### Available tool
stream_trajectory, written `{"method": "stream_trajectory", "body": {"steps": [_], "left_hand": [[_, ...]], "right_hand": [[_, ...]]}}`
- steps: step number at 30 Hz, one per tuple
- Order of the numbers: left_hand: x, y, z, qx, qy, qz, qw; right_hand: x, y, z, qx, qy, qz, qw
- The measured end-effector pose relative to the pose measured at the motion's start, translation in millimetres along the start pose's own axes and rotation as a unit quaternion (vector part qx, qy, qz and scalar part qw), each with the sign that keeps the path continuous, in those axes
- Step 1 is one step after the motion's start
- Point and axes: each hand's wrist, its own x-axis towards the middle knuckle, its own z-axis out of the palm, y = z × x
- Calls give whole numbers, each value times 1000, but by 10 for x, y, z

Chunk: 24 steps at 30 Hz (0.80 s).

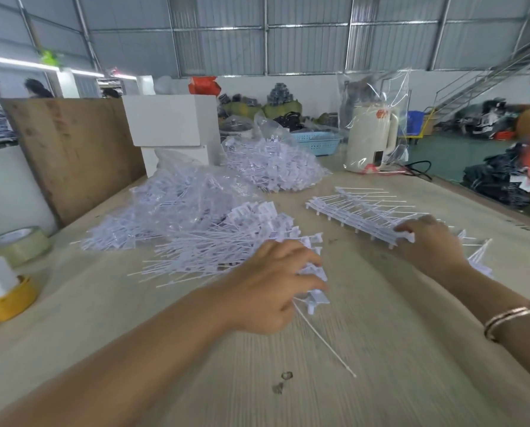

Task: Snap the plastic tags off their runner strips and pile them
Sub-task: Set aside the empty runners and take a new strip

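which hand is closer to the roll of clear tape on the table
Left. The left hand grips tags beside the loose pile, mid-table, nearer the tape roll at the left edge. The right hand rests on the runner strips, farther right.

The pale wooden table [381, 349] bears tag piles [226, 238], runner strips [359, 214], tape rolls [17, 245].

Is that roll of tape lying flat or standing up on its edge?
Lying flat. The tape roll rests on its side on the table, its round hole facing up, beside the yellow tub.
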Motion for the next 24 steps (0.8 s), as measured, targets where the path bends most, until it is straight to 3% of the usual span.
{"method": "stream_trajectory", "body": {"steps": [4, 7, 11, 13, 16, 20, 21, 22, 24], "left_hand": [[156, 227, 104, -49, 44, 16, 998], [242, 262, 191, -89, 62, 11, 994], [349, 231, 277, -211, 59, -57, 974], [421, 203, 281, -319, 50, -129, 938], [589, 173, 244, -524, 68, -266, 806], [860, 96, 188, -748, 125, -366, 539], [902, 81, 163, -777, 141, -372, 488], [933, 62, 135, -794, 156, -375, 452], [977, 33, 83, -805, 184, -379, 417]], "right_hand": [[230, 137, 87, -177, -54, 81, 979], [313, 165, 137, -201, -67, 69, 975], [286, 143, 100, -150, 72, 16, 986], [207, 76, 9, -91, 128, 1, 988], [-44, -143, -170, -16, 169, -37, 985], [-640, -482, -376, -16, 191, -125, 974], [-815, -552, -405, -33, 180, -152, 971], [-982, -613, -417, -51, 165, -179, 969], [-1237, -689, -386, -75, 129, -233, 961]]}}
